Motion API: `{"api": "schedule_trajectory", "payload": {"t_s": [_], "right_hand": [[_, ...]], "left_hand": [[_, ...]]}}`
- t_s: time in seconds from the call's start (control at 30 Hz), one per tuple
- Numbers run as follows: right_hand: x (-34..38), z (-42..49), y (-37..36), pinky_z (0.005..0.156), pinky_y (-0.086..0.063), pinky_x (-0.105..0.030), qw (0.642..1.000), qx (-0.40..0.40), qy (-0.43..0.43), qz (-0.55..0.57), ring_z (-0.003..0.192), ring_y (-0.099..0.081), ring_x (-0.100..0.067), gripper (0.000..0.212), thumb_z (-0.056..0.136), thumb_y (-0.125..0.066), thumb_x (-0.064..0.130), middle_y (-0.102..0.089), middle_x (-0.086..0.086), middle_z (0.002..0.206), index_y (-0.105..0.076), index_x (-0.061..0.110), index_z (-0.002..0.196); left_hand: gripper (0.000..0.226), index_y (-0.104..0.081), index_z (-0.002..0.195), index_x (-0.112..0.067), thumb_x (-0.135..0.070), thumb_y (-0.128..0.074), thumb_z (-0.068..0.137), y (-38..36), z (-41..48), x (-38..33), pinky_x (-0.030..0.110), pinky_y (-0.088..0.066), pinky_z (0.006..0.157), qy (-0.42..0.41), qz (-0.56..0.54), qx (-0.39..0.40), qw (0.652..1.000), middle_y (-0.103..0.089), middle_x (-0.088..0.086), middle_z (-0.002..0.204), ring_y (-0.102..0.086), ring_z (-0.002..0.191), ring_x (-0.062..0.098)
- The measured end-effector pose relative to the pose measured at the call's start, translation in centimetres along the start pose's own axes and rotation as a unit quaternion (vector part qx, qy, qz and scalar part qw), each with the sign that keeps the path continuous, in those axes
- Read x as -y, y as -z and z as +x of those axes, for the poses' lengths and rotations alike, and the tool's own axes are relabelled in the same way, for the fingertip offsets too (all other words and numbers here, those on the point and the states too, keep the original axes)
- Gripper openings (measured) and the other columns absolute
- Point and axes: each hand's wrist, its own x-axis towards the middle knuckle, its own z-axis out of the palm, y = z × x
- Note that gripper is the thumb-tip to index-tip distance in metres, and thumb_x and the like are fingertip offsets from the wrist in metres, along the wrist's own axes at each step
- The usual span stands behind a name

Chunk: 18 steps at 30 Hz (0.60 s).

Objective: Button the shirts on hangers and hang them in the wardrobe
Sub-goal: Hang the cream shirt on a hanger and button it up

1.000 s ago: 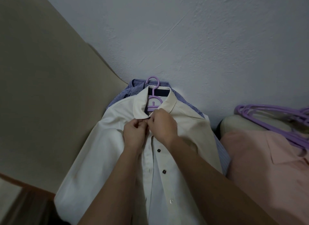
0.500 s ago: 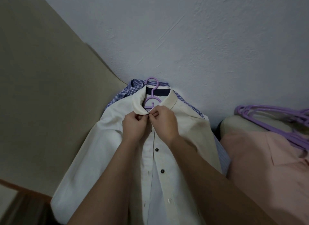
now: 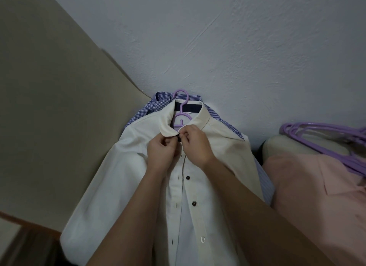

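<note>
A cream shirt (image 3: 122, 178) with dark buttons lies on a purple hanger (image 3: 181, 115), on top of a blue checked shirt (image 3: 150, 111). At the collar, my left hand (image 3: 161, 154) pinches the left placket edge. My right hand (image 3: 196, 145) pinches the right edge with the top dark button between its fingertips. Both hands meet just below the collar. Lower down, two dark buttons (image 3: 187, 178) and a pale one lie unfastened along the open front.
A pink shirt (image 3: 316, 196) lies to the right, with a bundle of purple hangers (image 3: 320, 135) above it. A beige cushion or sofa back (image 3: 49, 107) rises on the left. A textured white wall (image 3: 217, 48) stands behind.
Both hands have shifted up from just below the collar opening to the collar's closing point, drawing the two front edges together there.
</note>
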Motion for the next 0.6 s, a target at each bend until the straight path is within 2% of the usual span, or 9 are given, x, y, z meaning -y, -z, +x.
{"api": "schedule_trajectory", "payload": {"t_s": [0.1, 0.23, 0.33, 0.4, 0.47, 0.53, 0.6], "right_hand": [[-0.2, -0.1, 0.0, 0.087, -0.05, -0.045, 1.0, -0.002, 0.002, 0.011, 0.092, -0.061, -0.023, 0.01, 0.094, -0.053, 0.013, -0.062, -0.004, 0.102, -0.063, 0.013, 0.093], [-0.4, -0.3, -0.3, 0.089, -0.048, -0.043, 0.999, 0.013, -0.013, 0.033, 0.096, -0.061, -0.025, 0.013, 0.095, -0.051, 0.009, -0.063, -0.006, 0.105, -0.064, 0.008, 0.096], [-0.2, -0.5, -0.1, 0.088, -0.048, -0.036, 0.998, 0.001, -0.041, 0.051, 0.096, -0.062, -0.022, 0.015, 0.097, -0.05, 0.012, -0.066, -0.006, 0.105, -0.065, 0.01, 0.1], [0.2, -0.7, -0.2, 0.082, -0.052, -0.034, 0.99, -0.015, -0.106, 0.093, 0.089, -0.065, -0.019, 0.013, 0.095, -0.053, 0.018, -0.07, -0.001, 0.094, -0.066, 0.016, 0.094], [0.6, -0.5, -0.3, 0.077, -0.058, -0.04, 0.969, -0.037, -0.186, 0.16, 0.077, -0.068, -0.019, 0.013, 0.089, -0.058, 0.023, -0.072, 0.002, 0.08, -0.067, 0.023, 0.079], [0.6, -0.1, -0.3, 0.073, -0.059, -0.044, 0.95, -0.061, -0.229, 0.203, 0.069, -0.068, -0.019, 0.016, 0.085, -0.063, 0.021, -0.072, 0.001, 0.071, -0.069, 0.023, 0.07], [0.7, 0.0, 0.2, 0.071, -0.058, -0.029, 0.959, -0.067, -0.207, 0.179, 0.069, -0.067, -0.013, 0.011, 0.084, -0.068, 0.017, -0.071, 0.004, 0.071, -0.073, 0.019, 0.074]], "left_hand": [[0.008, -0.075, 0.092, -0.016, -0.023, -0.076, 0.088, -0.2, -0.2, 0.0, 0.052, -0.062, 0.081, 0.004, -0.008, -0.007, 1.0, -0.075, 0.003, 0.078, -0.074, 0.081, 0.025], [0.006, -0.074, 0.096, -0.006, -0.01, -0.071, 0.092, -0.3, -0.4, 0.1, 0.048, -0.061, 0.077, 0.022, -0.032, -0.012, 0.999, -0.074, 0.008, 0.078, -0.072, 0.074, 0.023], [0.007, -0.074, 0.097, -0.005, -0.009, -0.069, 0.094, -0.3, -0.1, 0.2, 0.049, -0.06, 0.078, 0.021, -0.035, 0.004, 0.999, -0.074, 0.016, 0.082, -0.072, 0.077, 0.033], [0.009, -0.074, 0.099, -0.005, -0.009, -0.067, 0.095, -0.1, 0.1, 0.2, 0.047, -0.06, 0.076, 0.019, -0.039, 0.022, 0.999, -0.073, 0.015, 0.082, -0.068, 0.074, 0.029], [0.01, -0.073, 0.1, -0.004, -0.008, -0.065, 0.096, 0.0, 0.2, 0.4, 0.042, -0.058, 0.073, 0.015, -0.033, 0.032, 0.999, -0.073, 0.015, 0.082, -0.065, 0.072, 0.021], [0.01, -0.071, 0.098, -0.001, -0.007, -0.064, 0.097, 0.0, 0.2, 0.5, 0.039, -0.055, 0.071, 0.011, -0.027, 0.035, 0.999, -0.072, 0.015, 0.081, -0.062, 0.069, 0.017], [0.012, -0.071, 0.101, 0.003, -0.005, -0.063, 0.097, 0.0, 0.3, 0.6, 0.036, -0.055, 0.069, 0.016, -0.045, 0.034, 0.998, -0.07, 0.017, 0.084, -0.061, 0.067, 0.015]]}}
